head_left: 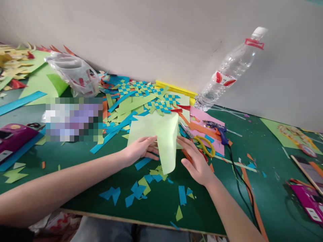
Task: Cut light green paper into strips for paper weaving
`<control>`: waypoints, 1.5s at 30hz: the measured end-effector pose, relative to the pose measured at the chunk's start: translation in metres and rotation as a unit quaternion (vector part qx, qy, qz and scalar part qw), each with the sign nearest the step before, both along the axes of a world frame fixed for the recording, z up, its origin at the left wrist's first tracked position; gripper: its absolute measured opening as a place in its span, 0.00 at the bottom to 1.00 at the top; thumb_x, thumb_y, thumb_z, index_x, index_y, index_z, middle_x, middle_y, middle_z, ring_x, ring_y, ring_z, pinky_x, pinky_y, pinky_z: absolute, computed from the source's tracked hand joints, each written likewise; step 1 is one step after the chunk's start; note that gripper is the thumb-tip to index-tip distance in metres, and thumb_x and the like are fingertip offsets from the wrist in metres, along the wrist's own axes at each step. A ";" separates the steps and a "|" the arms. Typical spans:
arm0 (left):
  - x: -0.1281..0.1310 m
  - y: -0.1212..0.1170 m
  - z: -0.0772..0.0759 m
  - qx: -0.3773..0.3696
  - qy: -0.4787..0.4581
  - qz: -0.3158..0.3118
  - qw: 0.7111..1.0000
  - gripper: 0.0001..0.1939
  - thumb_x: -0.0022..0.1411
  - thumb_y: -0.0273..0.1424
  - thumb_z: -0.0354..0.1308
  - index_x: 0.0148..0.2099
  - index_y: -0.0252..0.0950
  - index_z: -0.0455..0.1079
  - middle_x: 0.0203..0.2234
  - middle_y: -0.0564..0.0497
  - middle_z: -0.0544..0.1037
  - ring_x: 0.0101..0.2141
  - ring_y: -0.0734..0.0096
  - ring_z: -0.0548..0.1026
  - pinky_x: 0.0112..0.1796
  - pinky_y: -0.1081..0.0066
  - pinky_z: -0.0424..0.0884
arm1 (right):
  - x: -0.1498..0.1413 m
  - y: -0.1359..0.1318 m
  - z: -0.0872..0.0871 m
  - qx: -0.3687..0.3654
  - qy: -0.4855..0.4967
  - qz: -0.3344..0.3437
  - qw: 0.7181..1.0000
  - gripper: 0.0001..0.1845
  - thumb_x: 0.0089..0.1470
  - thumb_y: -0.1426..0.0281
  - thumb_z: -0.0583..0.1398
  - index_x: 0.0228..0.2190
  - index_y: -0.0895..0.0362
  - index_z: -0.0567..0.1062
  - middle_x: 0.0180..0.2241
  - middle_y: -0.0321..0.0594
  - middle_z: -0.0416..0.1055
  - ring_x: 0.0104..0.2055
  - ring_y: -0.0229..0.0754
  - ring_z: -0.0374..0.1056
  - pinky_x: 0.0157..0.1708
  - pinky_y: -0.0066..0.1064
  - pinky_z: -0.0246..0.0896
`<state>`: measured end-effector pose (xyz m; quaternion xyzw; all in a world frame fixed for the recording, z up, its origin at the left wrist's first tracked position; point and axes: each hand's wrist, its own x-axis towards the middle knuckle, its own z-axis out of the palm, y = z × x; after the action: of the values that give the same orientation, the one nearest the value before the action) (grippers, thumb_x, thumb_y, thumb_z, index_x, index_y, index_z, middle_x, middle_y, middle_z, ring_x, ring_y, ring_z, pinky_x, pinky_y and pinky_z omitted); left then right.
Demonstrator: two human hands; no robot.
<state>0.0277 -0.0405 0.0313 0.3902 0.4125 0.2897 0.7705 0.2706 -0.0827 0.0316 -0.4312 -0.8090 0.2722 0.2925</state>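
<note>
A pale green sheet of paper (166, 141) is bent over between my hands, its curled flap hanging toward me. My left hand (140, 150) is at the sheet's left side, thumb along the paper and the other fingers lower, partly hidden. On the right, my right hand (195, 161) has its fingers stretched toward the paper's edge and its thumb held apart. Yellow-handled scissors (205, 144) lie just beyond the right hand. Blue and green paper scraps (137, 190) are scattered below the sheet.
Woven blue-green paper pieces (161, 104) and strips are heaped behind the sheet. A clear plastic bottle (229, 70) leans at the wall. Near it lies a blue glue gun (220, 131) with a black cord. A plastic bag (74, 72) and a purple device (16, 139) are at left.
</note>
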 end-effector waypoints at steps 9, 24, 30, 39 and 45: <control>-0.003 -0.003 0.004 0.015 -0.031 0.000 0.999 0.28 0.62 0.51 0.53 0.55 0.36 0.68 0.50 0.40 0.75 0.47 0.53 0.76 0.40 0.62 0.76 | -0.012 0.000 -0.002 0.066 -0.070 0.091 0.991 0.27 0.62 0.54 0.51 0.59 0.50 0.60 0.66 0.43 0.51 0.69 0.52 0.43 0.64 0.49 0.48; -0.004 -0.001 0.001 0.229 0.061 0.098 0.967 0.29 0.58 0.33 0.62 0.59 0.38 0.58 0.56 0.41 0.69 0.46 0.59 0.76 0.44 0.62 0.76 | -0.060 0.017 0.000 -0.253 0.231 -0.111 0.933 0.33 0.48 0.60 0.66 0.53 0.55 0.64 0.50 0.49 0.72 0.47 0.48 0.73 0.48 0.43 0.71; -0.009 0.003 -0.004 0.331 0.051 0.075 0.939 0.34 0.62 0.35 0.57 0.67 0.41 0.49 0.60 0.42 0.64 0.56 0.58 0.68 0.51 0.64 0.70 | -0.080 0.034 -0.005 -0.283 0.255 -0.091 0.920 0.26 0.41 0.63 0.70 0.42 0.56 0.73 0.39 0.44 0.79 0.42 0.51 0.76 0.42 0.42 0.73; -0.013 0.009 -0.018 0.294 0.123 0.149 0.936 0.19 0.69 0.42 0.45 0.54 0.39 0.67 0.48 0.47 0.73 0.47 0.65 0.72 0.47 0.66 0.70 | -0.070 0.038 -0.026 -0.188 0.306 -0.163 0.919 0.20 0.46 0.58 0.67 0.39 0.55 0.73 0.41 0.45 0.79 0.44 0.50 0.75 0.43 0.39 0.72; -0.011 0.010 -0.015 0.237 0.097 0.100 0.961 0.24 0.65 0.48 0.49 0.46 0.35 0.74 0.42 0.46 0.78 0.43 0.60 0.75 0.46 0.64 0.73 | -0.068 0.040 -0.027 -0.196 0.333 -0.180 0.905 0.22 0.44 0.59 0.69 0.39 0.55 0.72 0.41 0.46 0.79 0.44 0.50 0.75 0.44 0.41 0.71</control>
<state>0.0168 -0.0302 0.0167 0.5446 0.4419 0.4158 0.5790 0.2023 -0.0423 0.0045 -0.5023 -0.5035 0.4956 0.4986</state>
